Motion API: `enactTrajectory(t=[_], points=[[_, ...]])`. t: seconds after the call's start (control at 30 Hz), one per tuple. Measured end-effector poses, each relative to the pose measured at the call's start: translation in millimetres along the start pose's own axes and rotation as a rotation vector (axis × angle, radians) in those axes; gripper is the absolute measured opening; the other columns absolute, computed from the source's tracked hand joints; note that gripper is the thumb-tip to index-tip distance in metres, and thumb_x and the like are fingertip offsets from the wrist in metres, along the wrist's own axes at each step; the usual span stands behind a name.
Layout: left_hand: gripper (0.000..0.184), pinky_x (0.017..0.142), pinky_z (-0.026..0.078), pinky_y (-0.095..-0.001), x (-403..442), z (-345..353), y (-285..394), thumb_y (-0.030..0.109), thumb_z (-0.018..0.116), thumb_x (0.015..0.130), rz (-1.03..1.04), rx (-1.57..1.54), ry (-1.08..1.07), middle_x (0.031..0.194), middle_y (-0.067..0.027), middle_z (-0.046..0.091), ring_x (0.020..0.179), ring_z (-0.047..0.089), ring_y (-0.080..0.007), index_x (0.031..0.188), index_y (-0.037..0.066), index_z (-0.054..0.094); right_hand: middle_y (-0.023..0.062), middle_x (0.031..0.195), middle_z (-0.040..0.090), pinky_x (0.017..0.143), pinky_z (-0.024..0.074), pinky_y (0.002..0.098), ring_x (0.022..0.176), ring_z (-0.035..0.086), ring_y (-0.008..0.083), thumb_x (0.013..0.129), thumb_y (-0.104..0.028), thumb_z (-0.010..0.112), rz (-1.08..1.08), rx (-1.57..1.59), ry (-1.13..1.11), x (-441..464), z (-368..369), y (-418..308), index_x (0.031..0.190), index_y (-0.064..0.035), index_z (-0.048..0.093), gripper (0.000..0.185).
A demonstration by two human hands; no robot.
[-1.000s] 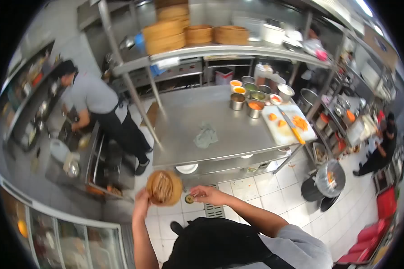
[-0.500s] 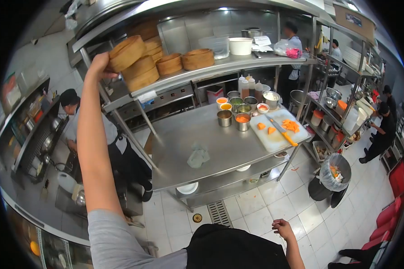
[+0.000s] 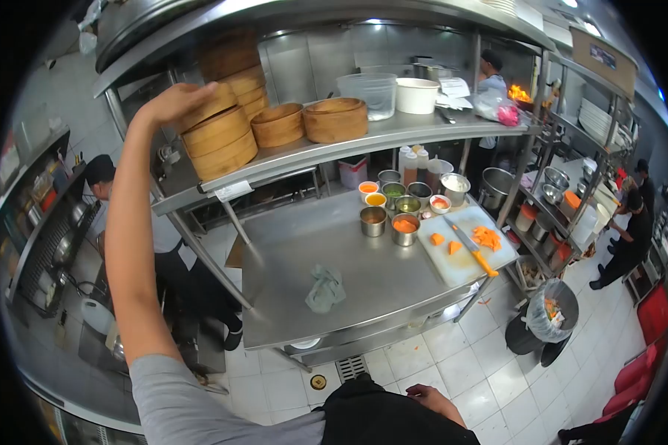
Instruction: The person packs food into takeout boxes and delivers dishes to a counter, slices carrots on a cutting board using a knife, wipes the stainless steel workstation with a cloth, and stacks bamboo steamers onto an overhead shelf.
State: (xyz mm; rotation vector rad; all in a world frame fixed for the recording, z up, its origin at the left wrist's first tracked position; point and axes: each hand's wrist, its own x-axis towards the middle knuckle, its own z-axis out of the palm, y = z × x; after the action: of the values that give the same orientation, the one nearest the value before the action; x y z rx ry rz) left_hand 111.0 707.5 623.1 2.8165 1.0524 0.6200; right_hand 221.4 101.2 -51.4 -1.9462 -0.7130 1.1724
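My left hand [image 3: 177, 104] is raised at the left end of the upper shelf. Its fingers lie stretched out over the top of a bamboo steamer [image 3: 209, 110], which rests slightly tilted on a stacked bamboo steamer [image 3: 221, 144]. The thumb does not show clearly. My right hand [image 3: 429, 398] hangs low beside the black apron, away from the table, with its fingers loosely apart and nothing visible in them. More round bamboo steamers [image 3: 335, 120] stand along the same shelf.
The steel table [image 3: 274, 259] bears a crumpled cloth [image 3: 325, 289], metal pots [image 3: 372, 221] and a cutting board [image 3: 453, 267] with a knife [image 3: 471, 247] and orange pieces. A lined bin [image 3: 553, 311] stands at right. One person [image 3: 189, 278] works at left; others are farther back and right.
My left hand first held a round bamboo container low, then lifted it to the shelf; its fingers now lie flat over the stack. My right hand has moved down beside the apron.
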Motion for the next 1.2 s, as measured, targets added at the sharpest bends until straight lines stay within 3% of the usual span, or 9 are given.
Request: enactTrajectory(t=[0.13,0.23,0.33,0.47,0.63,0.77,0.9,1.1,1.2], points=[[0.077,0.095,0.050,-0.0415,-11.9,35.5,-15.1,0.038,0.088,0.080,0.309,0.102,0.277,0.117,-0.0236,0.070,0.111,0.065,-0.0347,0.134,-0.006,0.055,0.0074,0.110,0.076,0.086,0.0567,0.0316,0.099,0.070,0.0164,0.098,-0.018,0.072,-0.153,0.035,0.005,55.2,-64.8,-52.7,0.126,-0.0042,0.070,0.031],[0.070,0.095,0.050,-0.0430,-33.9,34.2,12.7,0.027,0.091,0.073,0.322,0.026,0.254,0.110,-0.0264,0.069,0.107,0.066,-0.0370,0.125,-0.005,0.057,0.0045,0.106,0.075,0.084,0.0553,0.0287,0.095,0.067,0.0116,0.098,-0.011,0.070,-0.441,-0.147,0.236,62.4,-127.4,-212.9,0.122,-0.0045,0.071,0.025],[0.066,0.093,0.049,-0.0443,-31.7,31.2,12.7,0.028,0.091,0.071,0.332,0.013,0.213,0.105,-0.0278,0.067,0.104,0.065,-0.0414,0.115,-0.006,0.055,0.0086,0.119,0.071,0.089,0.0565,0.0315,0.100,0.069,0.0166,0.094,0.001,0.068,-0.904,-0.140,0.475,53.7,-170.1,-376.9,0.126,-0.0020,0.067,0.033],[0.065,0.090,0.049,-0.0441,-42.4,31.2,17.4,0.025,0.092,0.068,0.333,0.060,0.233,0.102,-0.0272,0.066,0.101,0.063,-0.0443,0.112,-0.006,0.055,0.0166,0.128,0.066,0.097,0.0533,0.0412,0.118,0.064,0.0322,0.092,-0.013,0.076,-1.360,-0.427,0.851,48.2,-200.3,-549.7,0.128,-0.0028,0.065,0.039],[0.064,0.092,0.049,-0.0430,-46.1,14.4,0.3,0.020,0.092,0.065,0.189,0.046,0.136,0.102,-0.0250,0.067,0.101,0.063,-0.0420,0.113,-0.005,0.058,0.0206,0.133,0.063,0.107,0.0457,0.0506,0.131,0.055,0.0383,0.090,-0.031,0.079,-1.293,-0.825,0.885,128.4,-223.9,-616.9,0.126,-0.0001,0.066,0.049],[0.064,0.094,0.049,-0.0419,-47.8,15.3,-42.3,0.018,0.092,0.065,0.191,0.084,0.228,0.106,-0.0231,0.068,0.102,0.064,-0.0395,0.116,-0.004,0.059,0.0185,0.133,0.064,0.100,0.0517,0.0442,0.121,0.063,0.0352,0.089,-0.033,0.081,-1.288,-0.697,0.478,110.2,-243.2,-631.2,0.109,0.0028,0.068,0.043],[0.066,0.096,0.048,-0.0408,-52.2,24.0,-57.9,0.017,0.092,0.066,0.228,0.104,0.354,0.110,-0.0229,0.067,0.105,0.063,-0.0387,0.119,-0.004,0.059,0.0166,0.119,0.070,0.091,0.0548,0.0396,0.105,0.069,0.0318,0.091,-0.031,0.080,-1.570,-0.543,0.607,95.5,-244.3,-669.2,0.111,0.0026,0.070,0.041],[0.067,0.097,0.047,-0.0421,-57.5,24.1,-43.4,0.018,0.092,0.068,0.169,0.084,0.316,0.109,-0.0228,0.064,0.107,0.061,-0.0388,0.121,-0.003,0.058,0.0202,0.101,0.073,0.082,0.0553,0.0419,0.092,0.070,0.0359,0.093,-0.038,0.076,-1.492,-0.616,0.475,144.4,-204.6,-750.8,0.119,0.0004,0.071,0.047],[0.077,0.111,0.044,-0.0421,-56.5,29.5,-49.9,0.020,0.090,0.072,0.219,0.085,0.351,0.136,-0.0245,0.059,0.130,0.057,-0.0393,0.138,0.000,0.056,0.0207,0.091,0.071,0.077,0.0533,0.0426,0.081,0.066,0.0357,0.092,-0.043,0.077,-1.461,-0.807,0.448,159.1,-187.4,-758.4,0.111,0.0006,0.071,0.048]])
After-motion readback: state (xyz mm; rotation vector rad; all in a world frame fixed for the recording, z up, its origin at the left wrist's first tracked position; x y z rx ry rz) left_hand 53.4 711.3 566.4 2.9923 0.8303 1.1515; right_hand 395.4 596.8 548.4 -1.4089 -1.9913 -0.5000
